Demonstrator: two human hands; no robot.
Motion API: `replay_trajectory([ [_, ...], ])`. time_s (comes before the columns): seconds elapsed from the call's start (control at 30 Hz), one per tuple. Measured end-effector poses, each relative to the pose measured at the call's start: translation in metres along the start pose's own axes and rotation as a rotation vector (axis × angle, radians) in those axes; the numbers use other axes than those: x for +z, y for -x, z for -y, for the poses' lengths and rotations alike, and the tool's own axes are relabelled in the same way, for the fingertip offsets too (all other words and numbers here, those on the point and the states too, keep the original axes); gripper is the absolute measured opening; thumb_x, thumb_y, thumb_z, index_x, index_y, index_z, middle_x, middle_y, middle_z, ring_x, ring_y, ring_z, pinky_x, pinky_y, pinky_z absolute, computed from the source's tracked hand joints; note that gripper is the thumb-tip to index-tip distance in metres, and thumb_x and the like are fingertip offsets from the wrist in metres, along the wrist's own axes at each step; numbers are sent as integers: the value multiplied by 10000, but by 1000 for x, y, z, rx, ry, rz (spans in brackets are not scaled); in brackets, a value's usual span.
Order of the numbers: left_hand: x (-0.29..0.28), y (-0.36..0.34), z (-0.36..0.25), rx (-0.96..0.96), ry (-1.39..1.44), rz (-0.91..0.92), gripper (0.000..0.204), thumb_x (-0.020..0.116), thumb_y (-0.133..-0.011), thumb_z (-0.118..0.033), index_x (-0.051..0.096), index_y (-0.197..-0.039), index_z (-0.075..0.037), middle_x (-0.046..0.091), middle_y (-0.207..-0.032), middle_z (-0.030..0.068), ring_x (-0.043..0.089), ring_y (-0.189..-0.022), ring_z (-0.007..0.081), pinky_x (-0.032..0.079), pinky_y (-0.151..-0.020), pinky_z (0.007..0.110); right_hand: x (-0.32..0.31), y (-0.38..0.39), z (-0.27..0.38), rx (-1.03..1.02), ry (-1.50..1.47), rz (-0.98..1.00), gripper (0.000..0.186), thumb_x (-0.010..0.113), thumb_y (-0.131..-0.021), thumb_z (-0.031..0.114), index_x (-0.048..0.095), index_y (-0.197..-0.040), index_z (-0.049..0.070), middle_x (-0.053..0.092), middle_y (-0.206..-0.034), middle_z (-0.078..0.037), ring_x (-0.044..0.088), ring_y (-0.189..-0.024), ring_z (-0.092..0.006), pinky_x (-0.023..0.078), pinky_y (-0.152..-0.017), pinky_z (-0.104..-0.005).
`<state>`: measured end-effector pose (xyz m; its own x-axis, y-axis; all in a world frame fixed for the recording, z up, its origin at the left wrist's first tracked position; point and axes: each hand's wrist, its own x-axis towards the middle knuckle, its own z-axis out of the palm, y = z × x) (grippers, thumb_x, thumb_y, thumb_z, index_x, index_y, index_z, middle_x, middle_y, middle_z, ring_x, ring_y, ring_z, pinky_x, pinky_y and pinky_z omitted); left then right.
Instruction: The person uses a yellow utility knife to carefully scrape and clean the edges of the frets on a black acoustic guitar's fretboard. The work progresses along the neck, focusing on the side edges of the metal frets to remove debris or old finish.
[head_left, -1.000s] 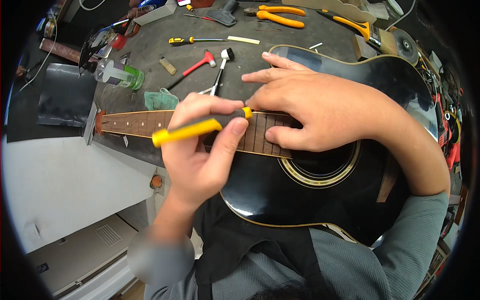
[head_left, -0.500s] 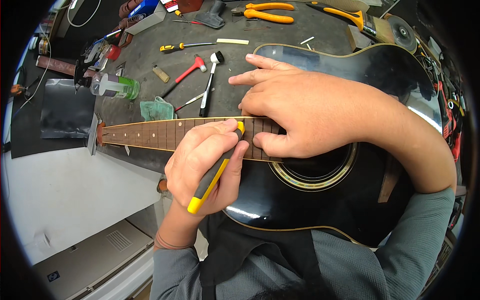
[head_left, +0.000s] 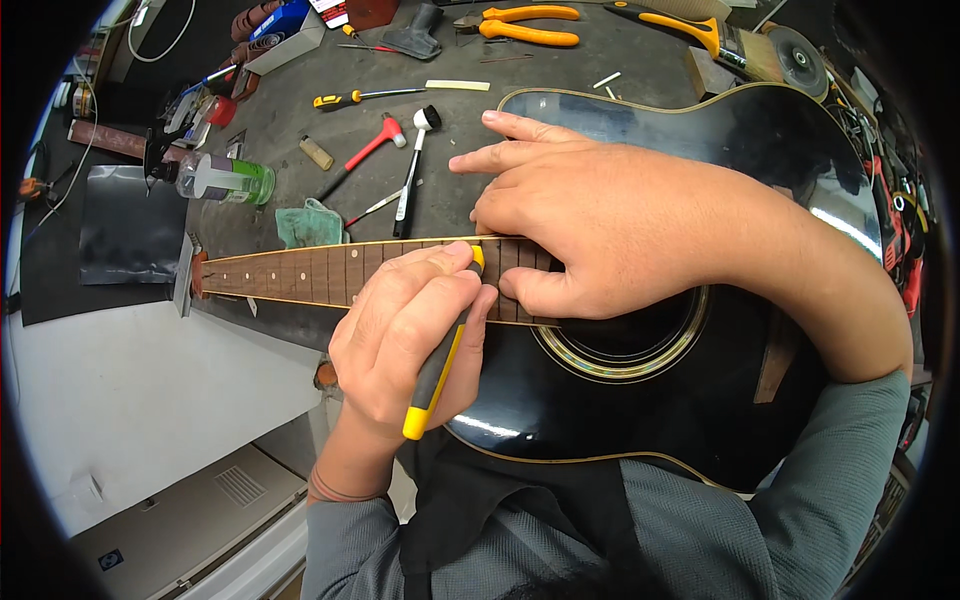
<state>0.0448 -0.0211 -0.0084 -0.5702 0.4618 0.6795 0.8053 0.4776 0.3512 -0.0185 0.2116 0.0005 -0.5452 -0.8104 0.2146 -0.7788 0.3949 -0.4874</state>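
Note:
A glossy black acoustic guitar with pale edge binding lies across the bench, its stringless fretboard pointing left. My left hand is closed round a yellow-and-black tool handle, held at a slant over the fretboard near the body; the tool's working end is hidden. My right hand lies across the upper bout and the end of the fretboard, fingers spread, thumb on the frets beside the top of that handle.
Behind the guitar on the dark bench are a red hammer, a screwdriver, orange pliers, a brush, a green cloth and a spray bottle. A white surface sits lower left.
My left hand has swung the tool from nearly level to a steeper slant, its yellow butt now lower and toward me. My right hand has shifted slightly left.

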Motion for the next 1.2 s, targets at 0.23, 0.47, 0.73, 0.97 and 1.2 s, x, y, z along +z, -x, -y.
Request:
replay_trajectory([
  [0.23, -1, 0, -4, 37, -43, 53, 338, 827, -856, 78, 658, -1141, 13, 761, -1063, 246, 777, -902, 353, 644, -800, 415, -1, 1, 1, 15, 4, 29, 451, 583, -929, 310, 757, -908, -105, 747, -985, -308, 618, -1364, -399, 214, -1347, -501],
  [0.47, -5, 2, -8, 38, -73, 89, 342, 858, -855, 26, 669, -1140, 19, 759, -1074, 254, 771, -891, 355, 643, -787, 415, -3, 0, 2, 22, -3, 43, 443, 577, -937, 300, 754, -923, -106, 750, -992, -300, 610, -1376, -391, 203, -1350, -498],
  [0.73, -9, 8, -11, 85, -110, 102, 315, 867, -869, -67, 686, -1092, 62, 744, -1064, 250, 767, -874, 381, 646, -728, 424, -2, -1, 1, 24, 4, 56, 415, 561, -939, 260, 750, -939, -110, 752, -1001, -294, 601, -1391, -379, 205, -1352, -496],
  [0.97, -18, 12, -16, 105, -99, 179, 329, 867, -866, -86, 680, -1088, 68, 735, -1078, 257, 762, -851, 376, 631, -702, 415, -1, 1, 2, 30, 13, 44, 399, 596, -956, 255, 751, -978, -112, 757, -1022, -283, 583, -1414, -372, 199, -1354, -493],
  [1.2, -31, 2, -23, 21, -22, 255, 354, 875, -800, -91, 676, -1063, 38, 721, -1020, 206, 727, -771, 333, 600, -664, 406, -2, -1, 3, 46, -2, 74, 387, 608, -958, 246, 742, -1032, -110, 751, -1075, -285, 575, -1422, -373, 192, -1355, -497],
])
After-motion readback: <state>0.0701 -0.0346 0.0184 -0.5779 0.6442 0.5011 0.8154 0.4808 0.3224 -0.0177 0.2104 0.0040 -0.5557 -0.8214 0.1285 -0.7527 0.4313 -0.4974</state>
